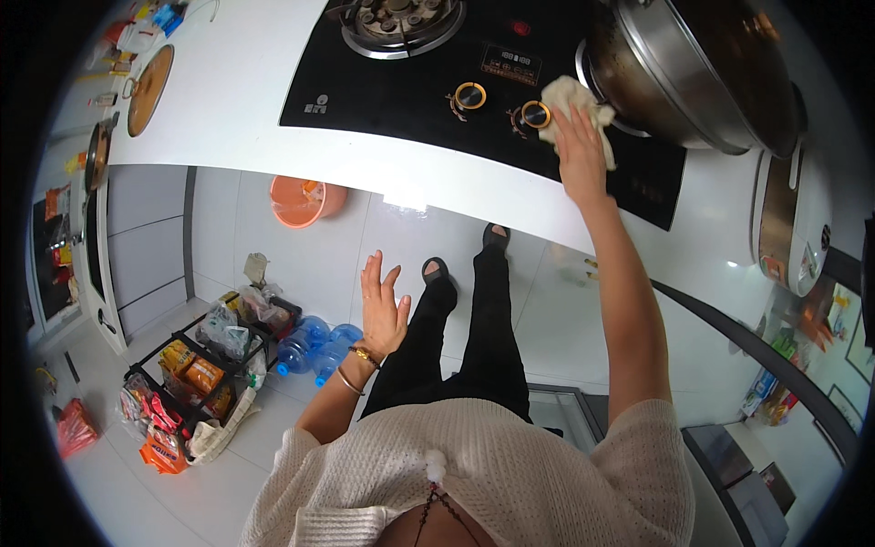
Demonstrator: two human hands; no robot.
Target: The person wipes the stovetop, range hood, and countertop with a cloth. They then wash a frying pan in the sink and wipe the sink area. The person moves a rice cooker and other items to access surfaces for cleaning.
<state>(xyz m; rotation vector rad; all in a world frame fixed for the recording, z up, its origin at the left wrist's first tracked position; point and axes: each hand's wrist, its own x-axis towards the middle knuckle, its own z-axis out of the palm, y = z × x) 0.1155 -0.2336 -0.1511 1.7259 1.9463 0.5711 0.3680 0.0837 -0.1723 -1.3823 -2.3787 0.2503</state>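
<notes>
My right hand point(581, 154) presses a crumpled cream cloth point(562, 94) flat on the black glass gas hob point(403, 92). The cloth lies around the right side of the right control knob point(536, 115), next to the right burner. Left of it sits a second gold-rimmed knob point(470, 96). My left hand point(383, 311) is in the air in front of the counter, holding nothing, with its fingers apart. Over the right burner stands a large steel pot point(673, 75), close beyond the cloth.
The white counter edge point(410, 161) runs between me and the hob. A glass lid point(150, 92) lies at left, a white appliance point(806, 225) stands at right. On the floor are an orange bucket point(294, 205), blue water bottles point(307, 345) and a black rack point(171, 335) of bagged goods.
</notes>
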